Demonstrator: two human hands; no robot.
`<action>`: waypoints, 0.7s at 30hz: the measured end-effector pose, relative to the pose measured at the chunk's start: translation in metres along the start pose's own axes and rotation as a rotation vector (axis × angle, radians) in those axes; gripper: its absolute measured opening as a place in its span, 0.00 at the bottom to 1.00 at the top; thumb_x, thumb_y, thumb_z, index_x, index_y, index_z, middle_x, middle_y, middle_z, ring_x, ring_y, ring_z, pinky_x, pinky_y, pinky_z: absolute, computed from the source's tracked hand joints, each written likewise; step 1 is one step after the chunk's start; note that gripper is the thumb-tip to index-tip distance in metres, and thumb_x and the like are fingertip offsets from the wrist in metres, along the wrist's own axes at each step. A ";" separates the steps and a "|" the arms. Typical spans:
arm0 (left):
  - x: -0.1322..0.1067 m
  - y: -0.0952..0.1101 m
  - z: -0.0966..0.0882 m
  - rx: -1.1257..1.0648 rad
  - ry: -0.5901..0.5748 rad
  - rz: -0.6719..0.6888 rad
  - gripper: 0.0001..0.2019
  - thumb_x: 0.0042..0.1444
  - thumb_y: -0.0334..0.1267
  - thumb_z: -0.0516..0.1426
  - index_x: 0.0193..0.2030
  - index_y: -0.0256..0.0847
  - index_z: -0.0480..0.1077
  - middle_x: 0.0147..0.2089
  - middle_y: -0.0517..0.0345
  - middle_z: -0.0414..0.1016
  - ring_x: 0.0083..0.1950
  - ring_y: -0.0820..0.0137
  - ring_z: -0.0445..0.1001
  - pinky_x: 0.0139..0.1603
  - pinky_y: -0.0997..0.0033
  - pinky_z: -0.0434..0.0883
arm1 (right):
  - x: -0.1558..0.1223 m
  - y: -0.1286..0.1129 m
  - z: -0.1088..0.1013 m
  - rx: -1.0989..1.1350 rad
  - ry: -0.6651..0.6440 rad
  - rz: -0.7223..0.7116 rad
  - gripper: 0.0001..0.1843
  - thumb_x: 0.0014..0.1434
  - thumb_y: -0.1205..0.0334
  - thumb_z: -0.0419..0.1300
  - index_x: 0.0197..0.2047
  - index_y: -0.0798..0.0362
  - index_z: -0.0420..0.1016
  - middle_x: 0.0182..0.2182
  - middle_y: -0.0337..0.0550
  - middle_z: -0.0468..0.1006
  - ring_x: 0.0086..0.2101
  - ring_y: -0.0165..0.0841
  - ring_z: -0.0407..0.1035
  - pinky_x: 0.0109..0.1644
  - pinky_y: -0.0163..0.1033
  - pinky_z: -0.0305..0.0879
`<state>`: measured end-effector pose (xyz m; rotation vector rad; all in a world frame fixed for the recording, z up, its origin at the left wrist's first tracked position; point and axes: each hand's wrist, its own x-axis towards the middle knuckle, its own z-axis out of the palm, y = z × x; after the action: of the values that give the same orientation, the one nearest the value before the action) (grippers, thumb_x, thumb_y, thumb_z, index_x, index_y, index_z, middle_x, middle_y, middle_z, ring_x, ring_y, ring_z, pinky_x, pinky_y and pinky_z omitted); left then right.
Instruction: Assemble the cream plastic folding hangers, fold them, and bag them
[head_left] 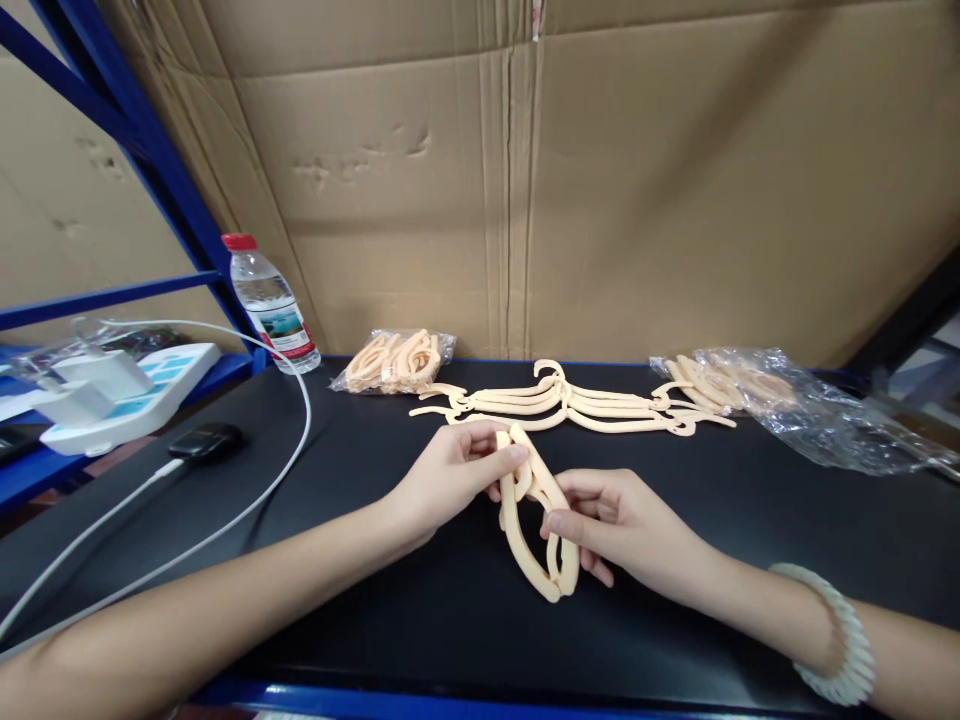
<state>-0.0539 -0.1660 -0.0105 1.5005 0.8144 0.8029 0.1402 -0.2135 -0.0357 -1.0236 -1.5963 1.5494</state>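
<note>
Folded hanger (523, 550) in both partly curled hands (454, 465) (626, 512)

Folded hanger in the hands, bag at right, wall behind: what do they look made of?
Folded hanger: probably plastic, smooth and matte, one even cream colour.
Bag: apparently thin clear plastic film, crinkled with bright glints.
Wall: likely cardboard, dull brown, creased and dented.

Black tabletop (352, 630) bears cream hangers (564, 393), two plastic bags (397, 362) (739, 382), a water bottle (274, 305) and a black device (204, 441)
</note>
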 end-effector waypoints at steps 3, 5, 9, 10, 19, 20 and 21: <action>0.002 0.001 -0.001 0.017 0.004 -0.034 0.12 0.52 0.43 0.64 0.33 0.34 0.73 0.27 0.60 0.72 0.27 0.76 0.68 0.26 0.79 0.65 | 0.000 0.000 0.001 0.001 -0.004 0.002 0.19 0.56 0.49 0.65 0.42 0.57 0.75 0.24 0.36 0.70 0.20 0.24 0.63 0.19 0.27 0.63; 0.003 0.002 -0.002 0.029 -0.005 -0.048 0.12 0.51 0.43 0.64 0.32 0.34 0.72 0.27 0.60 0.72 0.27 0.76 0.68 0.26 0.78 0.64 | 0.000 0.000 0.001 -0.002 -0.003 -0.001 0.20 0.56 0.49 0.64 0.43 0.58 0.75 0.25 0.37 0.70 0.21 0.24 0.64 0.20 0.28 0.64; 0.011 0.001 -0.011 0.107 -0.034 -0.110 0.15 0.50 0.47 0.63 0.33 0.35 0.72 0.29 0.57 0.74 0.29 0.73 0.71 0.28 0.76 0.67 | 0.000 0.002 -0.003 -0.061 0.088 -0.035 0.22 0.58 0.50 0.62 0.49 0.57 0.74 0.27 0.39 0.71 0.22 0.25 0.65 0.21 0.29 0.65; 0.014 0.001 -0.015 0.152 -0.052 -0.133 0.15 0.50 0.47 0.63 0.32 0.35 0.71 0.29 0.56 0.74 0.28 0.73 0.71 0.28 0.75 0.66 | 0.001 0.002 -0.005 -0.082 0.131 -0.041 0.22 0.59 0.50 0.61 0.49 0.57 0.74 0.26 0.39 0.71 0.22 0.25 0.64 0.20 0.29 0.65; 0.031 -0.007 -0.029 0.891 -0.126 0.145 0.14 0.58 0.45 0.55 0.31 0.36 0.73 0.26 0.59 0.67 0.27 0.72 0.64 0.27 0.73 0.60 | 0.005 0.005 -0.012 -0.089 0.223 -0.075 0.14 0.56 0.54 0.61 0.38 0.57 0.77 0.29 0.41 0.73 0.21 0.24 0.62 0.20 0.29 0.60; 0.029 -0.010 -0.028 0.975 -0.098 0.222 0.14 0.59 0.45 0.55 0.34 0.36 0.73 0.30 0.58 0.69 0.29 0.71 0.66 0.30 0.72 0.62 | 0.004 0.005 -0.012 -0.098 0.216 -0.080 0.13 0.56 0.55 0.61 0.38 0.56 0.77 0.29 0.41 0.73 0.21 0.23 0.62 0.20 0.29 0.60; 0.028 -0.014 -0.027 1.044 -0.065 0.286 0.13 0.60 0.45 0.54 0.37 0.37 0.74 0.34 0.56 0.71 0.32 0.69 0.68 0.32 0.70 0.64 | 0.004 0.005 -0.012 -0.109 0.211 -0.088 0.12 0.56 0.56 0.61 0.38 0.56 0.77 0.29 0.40 0.74 0.20 0.23 0.61 0.20 0.30 0.60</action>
<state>-0.0629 -0.1275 -0.0215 2.5939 1.0499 0.5224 0.1493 -0.2046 -0.0397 -1.1211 -1.5695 1.2629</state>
